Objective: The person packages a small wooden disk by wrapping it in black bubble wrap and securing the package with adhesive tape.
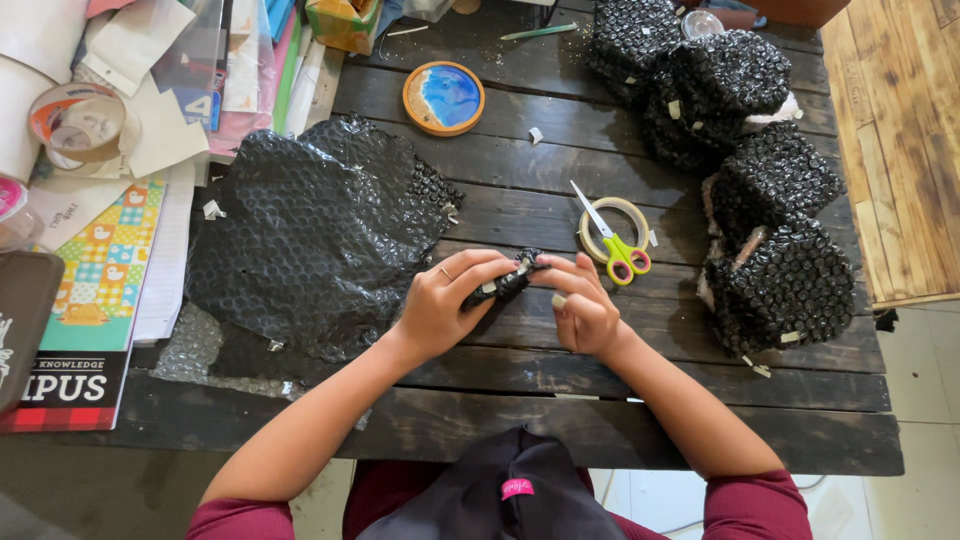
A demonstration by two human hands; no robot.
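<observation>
Both hands, left hand point(437, 305) and right hand point(585, 310), grip a small black bubble-wrapped bundle point(505, 283) over the bench point(560, 200), looks mid-wrap to me, probably needs tape point(612, 228) pressed down.

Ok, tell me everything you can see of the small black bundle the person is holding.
The small black bundle looks like black bubble wrap folded tightly around something hidden. Pale bits, probably tape, show on it. It is held just above the dark wooden table, gripped between the left hand and the right hand, whose fingers pinch its ends. It lies roughly level, beside the large sheet of black bubble wrap.
</observation>
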